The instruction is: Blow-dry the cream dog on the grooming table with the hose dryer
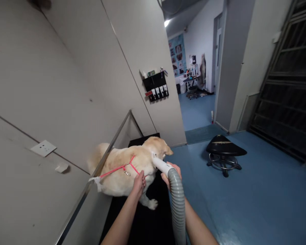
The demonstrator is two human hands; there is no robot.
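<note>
A cream-coloured dog point(117, 185) is on a black-topped table point(153, 228), its head turned away to the right. My left hand point(139, 183) is closed around a thin pinkish-red strap point(111, 172) at the dog's side. That strap crosses the back, carries a metal clip point(127, 173), and runs to a white tie point(98, 183) on the metal rail. My right hand point(178, 169) grips the white dryer nozzle point(163, 166), partly hidden behind it. The nozzle's tip is at the dog's neck, and a ribbed grey hose point(177, 204) runs down from it toward me.
A metal rail point(118, 132) borders the table's left side along a pale wall. On the wall are a socket point(44, 148) and a black rack point(155, 83) with clipper blades. A black stool point(224, 148) stands on the blue floor, with dark cages point(288, 88) at far right.
</note>
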